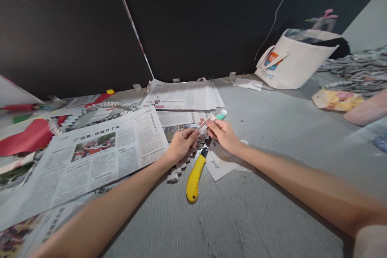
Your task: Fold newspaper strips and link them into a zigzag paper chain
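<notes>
Between my two hands is a narrow folded paper strip [205, 124], pale and printed. My left hand [181, 144] pinches its lower end with thumb and fingers. The upper end sits in the closed fingers of my right hand [224, 134]. Just beyond the right fingers lies a white and green tube-like object [221, 114]; its kind is unclear. A yellow utility knife [196, 179] rests on the grey floor below my hands, tip toward them. Partly hidden under my left hand, a chain of folded paper pieces [178, 172] runs along the floor. White paper [218, 166] lies beneath my right hand.
Newspaper sheets [99, 157] spread on the left, with a newspaper stack [181, 96] by the dark wall panel [211, 20]. Red paper [27, 137] is at far left. A white tote bag [298, 60] stands back right, near a person's bare foot [363, 111] and piled paper strips [359, 66].
</notes>
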Tool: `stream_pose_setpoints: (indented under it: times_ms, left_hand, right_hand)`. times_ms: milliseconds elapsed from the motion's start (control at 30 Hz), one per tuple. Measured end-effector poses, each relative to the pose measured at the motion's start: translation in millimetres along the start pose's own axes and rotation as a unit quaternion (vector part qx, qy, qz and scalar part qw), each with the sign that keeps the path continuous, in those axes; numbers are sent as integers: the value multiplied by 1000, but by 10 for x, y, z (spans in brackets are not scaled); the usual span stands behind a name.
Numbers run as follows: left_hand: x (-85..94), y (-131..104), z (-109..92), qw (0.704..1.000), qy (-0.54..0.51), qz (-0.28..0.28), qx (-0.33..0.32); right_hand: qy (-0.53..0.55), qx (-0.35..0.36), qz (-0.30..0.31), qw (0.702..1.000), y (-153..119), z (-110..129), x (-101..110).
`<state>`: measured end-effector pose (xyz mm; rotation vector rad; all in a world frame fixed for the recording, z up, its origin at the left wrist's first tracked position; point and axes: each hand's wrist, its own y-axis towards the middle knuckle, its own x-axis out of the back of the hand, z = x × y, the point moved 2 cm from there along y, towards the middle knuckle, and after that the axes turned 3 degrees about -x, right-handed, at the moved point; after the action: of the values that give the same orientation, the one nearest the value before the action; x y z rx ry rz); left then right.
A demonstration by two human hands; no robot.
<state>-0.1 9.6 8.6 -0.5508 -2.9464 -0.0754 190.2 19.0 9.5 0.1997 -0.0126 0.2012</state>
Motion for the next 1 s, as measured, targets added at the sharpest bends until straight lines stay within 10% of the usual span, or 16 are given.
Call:
stream_pose_setpoints:
  times_ms: [200,467,733,1000]
  left_hand:
    - [4,-12,-24,999,35,-2,5]
    - [-26,-35,-86,992,119,6,-40]
    - [-31,-9,-69,993,110,5,-36]
    - [14,4,-18,996,-53,-69,22]
  right_hand:
    - [84,24,-90,992,36,9,42]
    - [-21,-20,47,998,0,-49,-12]
    - [76,-2,-158,984,114,-181,124]
    - [17,22,-118,993,47,-53,74]
